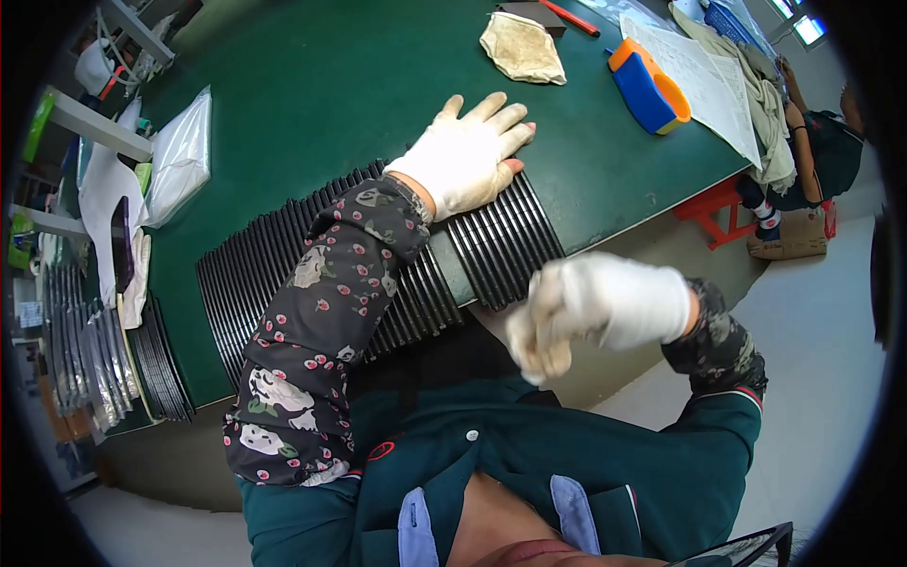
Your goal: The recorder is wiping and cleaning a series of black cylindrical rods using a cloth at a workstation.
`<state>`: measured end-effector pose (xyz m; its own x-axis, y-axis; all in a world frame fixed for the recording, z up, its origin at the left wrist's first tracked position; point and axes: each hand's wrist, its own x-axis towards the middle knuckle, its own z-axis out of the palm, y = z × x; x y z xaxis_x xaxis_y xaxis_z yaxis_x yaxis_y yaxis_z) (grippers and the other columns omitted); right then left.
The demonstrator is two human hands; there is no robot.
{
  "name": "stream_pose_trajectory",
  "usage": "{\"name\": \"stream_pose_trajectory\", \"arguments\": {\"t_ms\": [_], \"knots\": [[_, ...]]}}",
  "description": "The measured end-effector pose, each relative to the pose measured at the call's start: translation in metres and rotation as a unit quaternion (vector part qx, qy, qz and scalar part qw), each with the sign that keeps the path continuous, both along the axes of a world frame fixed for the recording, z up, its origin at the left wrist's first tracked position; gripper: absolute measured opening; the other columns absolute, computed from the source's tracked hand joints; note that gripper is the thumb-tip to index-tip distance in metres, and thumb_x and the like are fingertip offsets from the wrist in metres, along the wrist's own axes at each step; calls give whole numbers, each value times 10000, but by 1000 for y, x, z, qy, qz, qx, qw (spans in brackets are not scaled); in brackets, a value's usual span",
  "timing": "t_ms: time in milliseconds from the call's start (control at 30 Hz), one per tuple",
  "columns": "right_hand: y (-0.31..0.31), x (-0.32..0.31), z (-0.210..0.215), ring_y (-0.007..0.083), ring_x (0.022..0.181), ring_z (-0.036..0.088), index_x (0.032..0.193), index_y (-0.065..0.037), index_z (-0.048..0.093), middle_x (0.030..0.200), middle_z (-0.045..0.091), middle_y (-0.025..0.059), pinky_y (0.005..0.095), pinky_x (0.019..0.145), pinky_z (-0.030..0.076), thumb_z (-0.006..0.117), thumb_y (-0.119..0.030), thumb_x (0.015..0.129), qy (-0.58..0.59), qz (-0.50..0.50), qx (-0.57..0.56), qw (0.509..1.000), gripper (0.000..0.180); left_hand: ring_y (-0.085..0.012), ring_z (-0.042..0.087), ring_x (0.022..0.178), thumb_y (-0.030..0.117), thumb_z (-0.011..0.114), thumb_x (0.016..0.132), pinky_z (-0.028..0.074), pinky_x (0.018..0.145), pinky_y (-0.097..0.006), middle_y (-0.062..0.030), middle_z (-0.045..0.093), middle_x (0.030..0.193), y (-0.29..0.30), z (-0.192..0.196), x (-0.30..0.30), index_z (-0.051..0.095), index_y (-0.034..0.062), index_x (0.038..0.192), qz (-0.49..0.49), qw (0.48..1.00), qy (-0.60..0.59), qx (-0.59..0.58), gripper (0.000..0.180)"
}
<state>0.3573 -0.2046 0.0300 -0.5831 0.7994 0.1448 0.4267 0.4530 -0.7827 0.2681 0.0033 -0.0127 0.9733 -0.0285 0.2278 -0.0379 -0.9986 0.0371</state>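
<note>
Left hand (pixel 468 156), white glove on, fingers spread out flat, palm resting on the far end of a long row of thin black plates (pixel 378 274) fanned along the green table (pixel 321 85). Right hand (pixel 595 307) is blurry off the table's near edge, fingers curled in, can't tell if it's holding anything. Tan cloth (pixel 521 47) and blue-orange tool (pixel 648 87) sit further back.
</note>
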Motion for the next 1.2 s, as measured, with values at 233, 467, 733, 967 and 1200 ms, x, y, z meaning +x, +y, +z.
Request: {"name": "stream_pose_trajectory", "arguments": {"t_ms": [233,467,733,967,1200], "knots": [[26,-4,-21,348,1073,591,1118,-30,589,1146,604,152,416,890,490,601,103,666,-118,-219,208,946,471,-300,326,1376,324,551,896,312,1080,-546,-107,400,1443,4,-3,2,457,85,1344,-24,1000,7,15,517],[-35,-10,3,312,934,653,1068,-82,611,1068,646,102,359,776,533,625,30,705,-16,-207,124,970,380,-300,330,1373,242,521,919,316,1081,-537,-110,415,1435,1,1,-2,476,81,1329,-1,1000,4,2,443],[-19,-25,-14,348,1144,570,1164,-109,587,1223,593,135,449,978,447,594,96,688,-95,-176,155,967,518,-296,332,1373,242,537,905,309,1087,-531,-106,416,1441,1,-2,-3,492,88,1323,-10,1000,2,-14,448],[5,-19,-30,378,1152,538,1125,-68,567,1192,567,159,456,935,464,628,30,660,-114,-258,230,931,479,-294,331,1374,245,548,902,311,1092,-517,-105,422,1434,0,-2,0,491,86,1323,-1,1000,-1,0,454],[28,-34,-23,335,1142,544,1086,-39,587,1142,585,147,428,948,455,652,-33,689,-177,-245,203,931,403,-290,332,1374,245,542,909,307,1104,-486,-102,424,1431,4,-1,-4,488,82,1323,-8,1000,-11,3,448]]}}
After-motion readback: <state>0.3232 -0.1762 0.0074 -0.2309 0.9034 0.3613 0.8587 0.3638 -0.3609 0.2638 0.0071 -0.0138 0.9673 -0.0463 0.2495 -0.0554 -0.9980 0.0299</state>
